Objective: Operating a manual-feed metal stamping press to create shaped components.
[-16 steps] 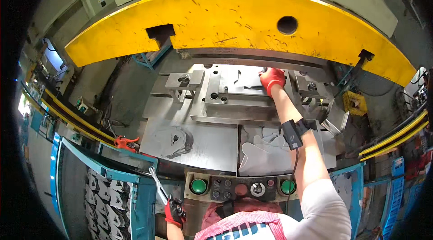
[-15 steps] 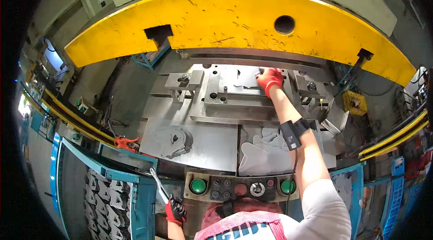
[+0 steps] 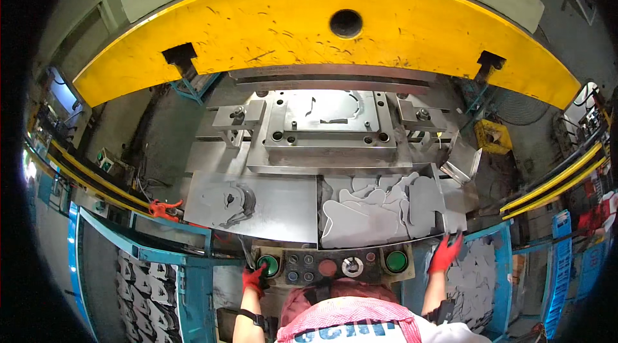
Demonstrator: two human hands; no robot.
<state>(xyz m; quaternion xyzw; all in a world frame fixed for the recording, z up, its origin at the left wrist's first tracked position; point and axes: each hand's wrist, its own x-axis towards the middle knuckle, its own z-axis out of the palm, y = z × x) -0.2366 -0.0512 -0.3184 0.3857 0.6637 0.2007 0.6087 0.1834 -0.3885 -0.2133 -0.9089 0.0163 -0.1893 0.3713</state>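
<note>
Under a yellow press guard (image 3: 270, 27), a steel surface (image 3: 257, 204) carries cut metal blanks (image 3: 380, 211). Left hand (image 3: 252, 278), red-gloved, fingers curled, touches the left green button (image 3: 268, 264). Right hand (image 3: 445, 253), fingers spread, holds nothing, above blanks in a blue bin (image 3: 476, 278).

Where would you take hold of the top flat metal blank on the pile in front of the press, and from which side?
Grip the top blank by its near edge, coming from the operator's side, above the button panel. It lies flat with other blanks overlapping its far side, so only the near rim looks free to pinch. The right hand is nearest.
</note>
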